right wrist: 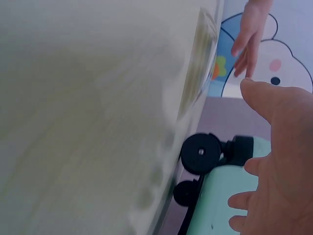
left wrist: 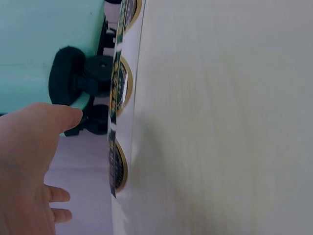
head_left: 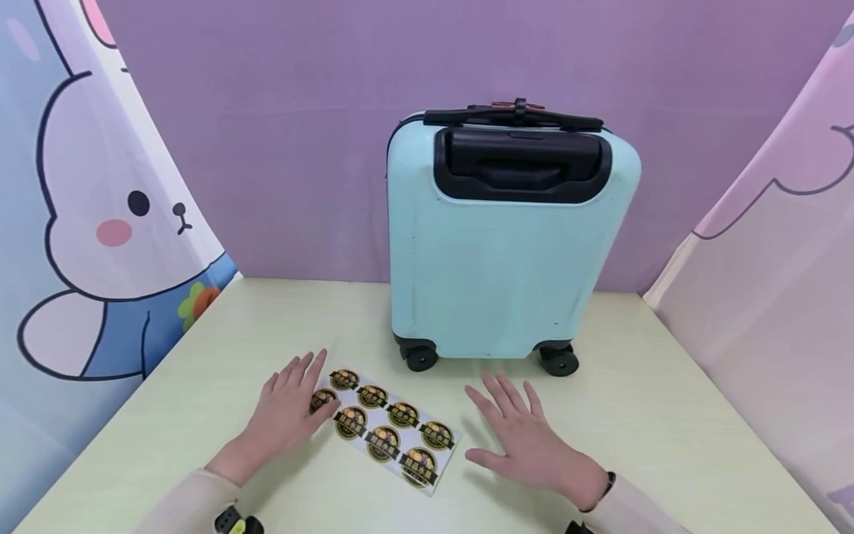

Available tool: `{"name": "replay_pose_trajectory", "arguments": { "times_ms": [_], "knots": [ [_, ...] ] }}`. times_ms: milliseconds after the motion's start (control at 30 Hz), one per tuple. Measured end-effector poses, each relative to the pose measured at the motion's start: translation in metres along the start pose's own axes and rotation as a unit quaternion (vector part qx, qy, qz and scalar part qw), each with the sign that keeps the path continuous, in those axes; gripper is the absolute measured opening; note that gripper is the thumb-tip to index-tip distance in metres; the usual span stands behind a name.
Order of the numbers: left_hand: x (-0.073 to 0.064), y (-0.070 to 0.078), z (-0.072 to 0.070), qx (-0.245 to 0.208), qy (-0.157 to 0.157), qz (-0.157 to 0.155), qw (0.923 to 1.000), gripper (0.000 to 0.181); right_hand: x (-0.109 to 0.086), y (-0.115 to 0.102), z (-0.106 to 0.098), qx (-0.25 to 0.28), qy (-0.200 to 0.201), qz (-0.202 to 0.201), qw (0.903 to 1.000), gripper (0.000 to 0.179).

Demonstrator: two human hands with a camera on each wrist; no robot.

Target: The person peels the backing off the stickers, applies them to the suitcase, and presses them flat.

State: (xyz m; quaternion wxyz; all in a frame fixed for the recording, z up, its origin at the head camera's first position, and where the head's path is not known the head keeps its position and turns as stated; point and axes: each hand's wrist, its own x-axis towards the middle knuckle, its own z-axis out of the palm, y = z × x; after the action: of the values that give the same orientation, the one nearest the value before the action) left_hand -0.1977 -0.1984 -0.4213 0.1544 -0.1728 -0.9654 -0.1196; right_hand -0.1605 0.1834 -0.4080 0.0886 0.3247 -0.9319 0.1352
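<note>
A white sheet of round black-and-gold stickers (head_left: 383,443) lies slanted on the table. My left hand (head_left: 283,411) is at its left end, fingers spread, the thumb reaching over the sheet's edge; whether it touches the sheet I cannot tell. To the right of the sheet is my right hand (head_left: 530,449), also with fingers spread and holding nothing. Behind both hands a light blue suitcase (head_left: 497,282) stands upright on black wheels (head_left: 422,359). In the left wrist view the sheet (left wrist: 128,63) appears edge-on beside the hand (left wrist: 29,156).
The pale table (head_left: 667,415) carries the suitcase and the sheet. A purple backdrop (head_left: 287,148) rises behind the suitcase. Cartoon-printed cloths hang on both sides, with a rabbit (head_left: 120,178) on the left one. The suitcase's black handle (head_left: 523,163) is pushed down.
</note>
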Motion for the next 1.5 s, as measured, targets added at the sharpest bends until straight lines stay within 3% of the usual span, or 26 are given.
{"name": "replay_pose_trajectory", "arguments": {
  "times_ms": [133, 233, 433, 800, 1033, 1233, 1367, 1500],
  "knots": [
    [0.004, -0.006, 0.002, -0.043, -0.009, -0.003, 0.9990, 0.080, 0.006, -0.007, 0.003, 0.005, -0.021, -0.017, 0.9996, 0.077],
    [0.009, -0.009, 0.000, -0.099, -0.035, -0.018, 0.9943, 0.082, 0.011, -0.012, 0.004, 0.009, -0.037, -0.023, 0.9990, 0.076],
    [0.019, -0.018, -0.005, -0.197, -0.100, -0.054, 0.9737, 0.088, 0.019, -0.021, 0.005, 0.025, -0.079, -0.030, 0.9961, 0.076],
    [0.037, -0.032, -0.009, -0.292, -0.153, -0.108, 0.9379, 0.079, 0.034, -0.041, 0.009, -0.009, -0.116, -0.070, 0.9908, 0.075],
    [0.046, -0.037, -0.007, -0.311, -0.163, -0.117, 0.9289, 0.073, 0.037, -0.048, 0.011, -0.022, -0.105, -0.087, 0.9904, 0.076],
    [0.047, -0.046, 0.001, -0.377, -0.176, -0.132, 0.8998, 0.064, 0.042, -0.053, 0.014, -0.043, -0.077, -0.113, 0.9897, 0.072],
    [0.046, -0.048, 0.001, -0.397, -0.179, -0.141, 0.8892, 0.057, 0.045, -0.055, 0.014, -0.049, -0.059, -0.125, 0.9892, 0.069],
    [0.044, -0.048, 0.000, -0.431, -0.184, -0.137, 0.8728, 0.058, 0.048, -0.054, 0.017, -0.054, -0.044, -0.130, 0.9890, 0.065]
  ]
}}
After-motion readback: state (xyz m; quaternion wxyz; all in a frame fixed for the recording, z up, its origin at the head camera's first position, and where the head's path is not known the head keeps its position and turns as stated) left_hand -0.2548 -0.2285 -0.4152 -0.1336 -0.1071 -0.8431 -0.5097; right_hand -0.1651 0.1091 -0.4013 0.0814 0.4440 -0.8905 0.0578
